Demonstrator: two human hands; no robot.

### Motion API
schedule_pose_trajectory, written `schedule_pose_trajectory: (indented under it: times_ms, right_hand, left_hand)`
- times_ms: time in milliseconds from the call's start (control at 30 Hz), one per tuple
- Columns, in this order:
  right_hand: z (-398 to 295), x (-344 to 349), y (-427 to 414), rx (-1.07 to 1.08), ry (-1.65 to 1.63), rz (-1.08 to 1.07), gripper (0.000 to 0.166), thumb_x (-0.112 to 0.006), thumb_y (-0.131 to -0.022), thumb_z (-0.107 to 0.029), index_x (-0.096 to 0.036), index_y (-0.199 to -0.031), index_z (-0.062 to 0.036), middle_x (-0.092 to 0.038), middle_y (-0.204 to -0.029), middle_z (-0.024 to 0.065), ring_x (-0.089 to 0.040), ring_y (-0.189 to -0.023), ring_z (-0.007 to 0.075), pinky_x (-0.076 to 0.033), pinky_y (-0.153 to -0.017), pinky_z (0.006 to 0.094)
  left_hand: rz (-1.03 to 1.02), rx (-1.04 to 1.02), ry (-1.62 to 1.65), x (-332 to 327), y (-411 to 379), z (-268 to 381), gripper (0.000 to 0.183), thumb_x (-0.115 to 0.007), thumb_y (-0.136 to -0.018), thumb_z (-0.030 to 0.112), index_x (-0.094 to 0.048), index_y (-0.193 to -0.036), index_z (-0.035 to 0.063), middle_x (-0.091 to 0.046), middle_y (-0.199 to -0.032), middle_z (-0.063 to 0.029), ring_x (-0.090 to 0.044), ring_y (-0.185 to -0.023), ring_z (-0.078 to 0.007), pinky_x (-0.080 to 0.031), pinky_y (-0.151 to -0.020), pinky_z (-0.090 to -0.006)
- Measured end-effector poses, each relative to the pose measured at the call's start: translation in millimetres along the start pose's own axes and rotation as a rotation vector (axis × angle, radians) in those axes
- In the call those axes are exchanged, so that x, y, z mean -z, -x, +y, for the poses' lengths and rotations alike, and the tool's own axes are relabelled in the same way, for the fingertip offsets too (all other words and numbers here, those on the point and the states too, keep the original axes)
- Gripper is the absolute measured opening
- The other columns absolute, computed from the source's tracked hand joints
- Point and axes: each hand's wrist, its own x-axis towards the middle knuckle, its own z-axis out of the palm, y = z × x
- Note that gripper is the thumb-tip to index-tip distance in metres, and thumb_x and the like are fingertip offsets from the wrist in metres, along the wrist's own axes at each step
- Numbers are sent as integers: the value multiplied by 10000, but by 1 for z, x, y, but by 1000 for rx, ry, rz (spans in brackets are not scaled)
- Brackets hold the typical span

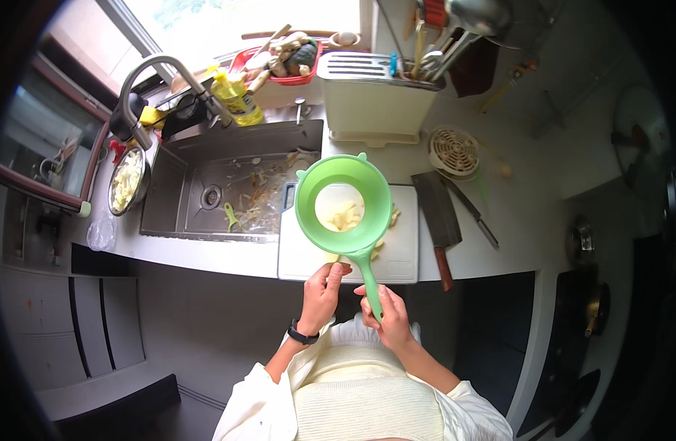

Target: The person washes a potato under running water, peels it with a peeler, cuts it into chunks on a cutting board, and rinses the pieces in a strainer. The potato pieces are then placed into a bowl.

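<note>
My right hand [388,315] grips the handle of a green plastic strainer [377,193], held over a white cutting board [401,264]. Pale cut pieces [344,216] appear within its round centre; I cannot tell whether they lie in it or show through from the board. More pale pieces [377,251] lie on the board, partly covered by the strainer. My left hand [320,295], with a dark band at the wrist, is at the board's front edge, just below the strainer's rim. Its fingers are partly hidden, so whether it touches anything is unclear.
Right of the board lie a cleaver [438,212] and a narrow knife [473,205]. At left, a steel sink [170,204] holds scraps and a green peeler [230,216]. Beyond it stands a bowl of pale slices [126,179]. A cream utensil holder [379,107] stands at the back.
</note>
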Motion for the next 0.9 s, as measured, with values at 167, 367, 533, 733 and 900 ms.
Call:
schedule_pose_trajectory:
  times_ms: [167,367,533,733,900]
  right_hand:
    - [58,-55,-21,-56,28,-4,435,-340,-1082,-359,-552,-1145,15,-513,-763,26,-375,-513,72,-323,-490,220]
    - [86,-80,-25,-113,80,-22,412,-329,-1088,-369,-556,-1079,-26,-547,-792,17,-430,-581,66,-352,-523,213]
    - [94,-79,-31,-113,199,-55,384,-342,-1087,-374,-565,-1057,-63,-588,-811,-6,-456,-607,42,-375,-542,200]
    - [77,-81,-46,-195,283,-143,379,-348,-1085,-379,-575,-1048,-78,-606,-814,-17,-461,-610,28,-383,-542,190]
    - [73,-61,-61,-269,335,-250,366,-372,-1083,-358,-592,-1080,-65,-605,-809,-21,-459,-615,18,-370,-536,182]
  left_hand:
    - [-40,146,79,57,9,-7,291,-632,-978,243,-673,-1019,-42,-720,-883,-101,-657,-738,-113,-529,-669,-272]
    - [-110,185,217,92,13,-27,249,-590,-1006,205,-628,-1047,-38,-682,-939,-61,-613,-775,-61,-551,-636,-232]
    - [-130,335,338,101,11,-17,248,-577,-1014,223,-616,-1027,-21,-676,-920,-57,-603,-699,-62,-522,-565,-227]
    - [-44,324,407,100,6,-11,265,-566,-1015,229,-603,-987,-33,-671,-861,-74,-581,-551,-74,-450,-381,-228]
    - [-80,364,311,103,-4,-11,264,-555,-1023,241,-612,-995,-15,-669,-872,-55,-606,-664,-67,-502,-540,-227]
